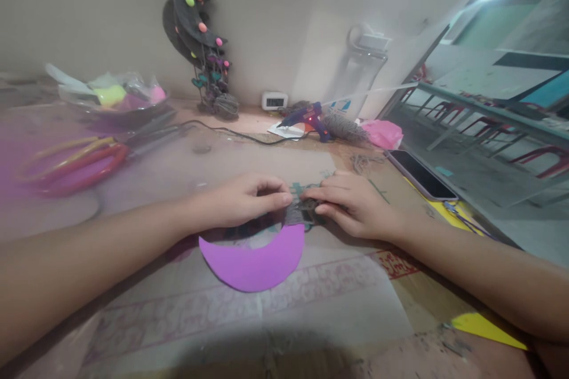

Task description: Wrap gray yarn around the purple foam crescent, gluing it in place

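A purple foam crescent (255, 259) lies flat on the paper-covered table in front of me. Its right tip is wrapped in grey-brown yarn (297, 212). My left hand (242, 198) rests on the crescent's upper edge, fingers curled and pressing the wrapped tip. My right hand (351, 204) meets it from the right, fingertips pinched on the same yarn-wrapped end. Both hands touch at the tip.
A purple glue gun (309, 118) with a lit red light lies at the back, its cord running left. A phone (420, 174) lies to the right. Red and yellow hoops (73, 163) and a bag of supplies (111, 95) sit left. A dark decorated ornament (200, 35) stands against the wall.
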`<act>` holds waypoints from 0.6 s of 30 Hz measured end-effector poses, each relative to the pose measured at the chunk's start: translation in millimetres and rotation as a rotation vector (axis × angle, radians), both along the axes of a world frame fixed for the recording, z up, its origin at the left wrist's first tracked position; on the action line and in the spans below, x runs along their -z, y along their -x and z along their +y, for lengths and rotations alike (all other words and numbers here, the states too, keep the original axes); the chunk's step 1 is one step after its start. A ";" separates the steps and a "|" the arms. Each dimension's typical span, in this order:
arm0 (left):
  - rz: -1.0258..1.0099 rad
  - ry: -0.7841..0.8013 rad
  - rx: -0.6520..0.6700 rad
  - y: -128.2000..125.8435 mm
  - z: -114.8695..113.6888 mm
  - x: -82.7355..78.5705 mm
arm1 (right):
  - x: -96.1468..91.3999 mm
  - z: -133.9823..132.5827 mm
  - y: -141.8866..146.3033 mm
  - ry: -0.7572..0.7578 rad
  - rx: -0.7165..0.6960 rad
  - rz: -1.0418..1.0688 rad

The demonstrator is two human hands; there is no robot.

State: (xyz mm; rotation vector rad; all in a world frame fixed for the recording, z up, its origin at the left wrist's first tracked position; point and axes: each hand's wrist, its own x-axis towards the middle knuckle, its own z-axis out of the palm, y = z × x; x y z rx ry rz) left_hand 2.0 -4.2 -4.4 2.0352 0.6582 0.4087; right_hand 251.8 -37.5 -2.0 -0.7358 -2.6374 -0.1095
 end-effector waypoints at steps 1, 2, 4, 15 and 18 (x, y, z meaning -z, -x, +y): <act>0.002 0.003 0.007 0.3 0.1 0.2 | 0.4 0.1 -0.3 -0.010 -0.002 -0.003; 0.002 0.005 0.013 0.5 0.3 0.3 | 0.8 0.3 -0.5 -0.020 -0.005 -0.006; -0.007 0.003 0.013 0.6 0.4 0.4 | 1.7 0.6 -0.7 -0.038 -0.012 -0.008; -0.017 0.074 -0.037 -0.2 -1.6 -0.9 | -1.3 -3.0 -0.9 0.073 0.149 0.160; -0.029 0.093 -0.048 -1.0 -1.5 -0.5 | -1.0 -3.2 0.5 0.139 0.256 0.264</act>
